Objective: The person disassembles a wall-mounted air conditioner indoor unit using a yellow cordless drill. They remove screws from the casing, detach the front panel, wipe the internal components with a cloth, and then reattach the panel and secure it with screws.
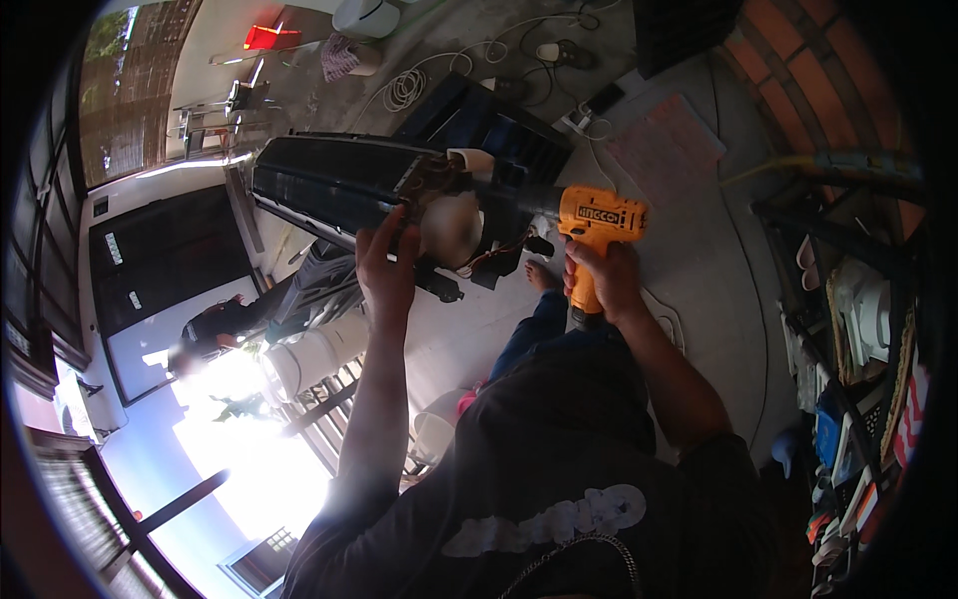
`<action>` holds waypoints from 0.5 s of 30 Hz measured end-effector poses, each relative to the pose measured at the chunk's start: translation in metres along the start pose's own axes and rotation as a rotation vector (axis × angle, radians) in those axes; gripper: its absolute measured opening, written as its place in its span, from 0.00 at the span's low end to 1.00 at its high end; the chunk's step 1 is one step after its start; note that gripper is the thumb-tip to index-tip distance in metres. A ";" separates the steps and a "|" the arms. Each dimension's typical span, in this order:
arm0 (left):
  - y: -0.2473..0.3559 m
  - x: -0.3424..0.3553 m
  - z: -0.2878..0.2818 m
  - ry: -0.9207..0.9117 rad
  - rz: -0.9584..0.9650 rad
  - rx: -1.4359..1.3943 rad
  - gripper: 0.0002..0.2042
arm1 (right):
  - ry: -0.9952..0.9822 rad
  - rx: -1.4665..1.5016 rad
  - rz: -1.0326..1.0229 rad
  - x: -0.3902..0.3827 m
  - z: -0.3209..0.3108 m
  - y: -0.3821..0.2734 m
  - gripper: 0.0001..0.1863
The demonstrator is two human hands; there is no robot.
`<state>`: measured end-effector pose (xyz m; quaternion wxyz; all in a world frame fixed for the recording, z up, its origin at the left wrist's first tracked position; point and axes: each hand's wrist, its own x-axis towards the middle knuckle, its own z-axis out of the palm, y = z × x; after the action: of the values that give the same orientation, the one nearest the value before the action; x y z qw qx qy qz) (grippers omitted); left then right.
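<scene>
In front of me lies a long machine with a black housing (334,178). Its near right end is open, showing a round pale part (452,228), thin wires and small dark fittings. My left hand (384,265) is at this open end, its fingers bent together against the housing edge; what they pinch, if anything, is hidden. A yellow-orange cordless drill (602,212) is in my right hand (611,278), which wraps round its grip. The drill's dark front end points left toward the machine's open end. Whether its tip touches anything I cannot make out.
Beyond the machine stands a dark crate (484,125); coiled white cable (404,92) and a power strip (589,112) lie on the floor. A cluttered rack (848,329) stands at right. Another person (215,324) bends at far left, beside bright glare.
</scene>
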<state>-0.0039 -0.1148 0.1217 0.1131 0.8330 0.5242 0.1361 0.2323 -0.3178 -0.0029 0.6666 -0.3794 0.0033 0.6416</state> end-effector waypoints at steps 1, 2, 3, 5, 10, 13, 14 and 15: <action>0.000 0.000 0.001 0.010 0.015 0.008 0.19 | 0.002 -0.010 -0.004 0.000 0.001 0.001 0.15; 0.001 0.000 0.001 0.014 0.014 0.013 0.19 | -0.010 -0.002 -0.010 0.000 0.001 0.002 0.14; 0.001 0.000 0.002 0.018 0.001 0.015 0.19 | -0.028 0.019 -0.016 -0.001 0.002 0.002 0.13; 0.002 0.000 0.004 0.041 0.022 0.004 0.18 | -0.007 0.004 -0.004 -0.001 0.002 0.004 0.14; 0.002 0.002 0.007 0.051 0.047 0.010 0.18 | 0.007 0.032 0.018 0.000 0.000 0.010 0.14; 0.003 0.003 0.007 0.077 0.083 0.013 0.18 | 0.015 0.047 0.027 0.001 -0.001 0.016 0.15; 0.004 0.003 0.008 0.074 0.071 0.017 0.18 | 0.011 0.057 0.025 0.001 -0.001 0.018 0.15; 0.004 0.003 0.008 0.072 0.058 0.021 0.18 | 0.007 0.081 0.032 0.001 -0.002 0.020 0.15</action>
<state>0.0037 -0.1145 0.1157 0.0815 0.8435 0.5051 0.1637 0.2163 -0.3199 -0.0145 0.6710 -0.3544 0.0376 0.6502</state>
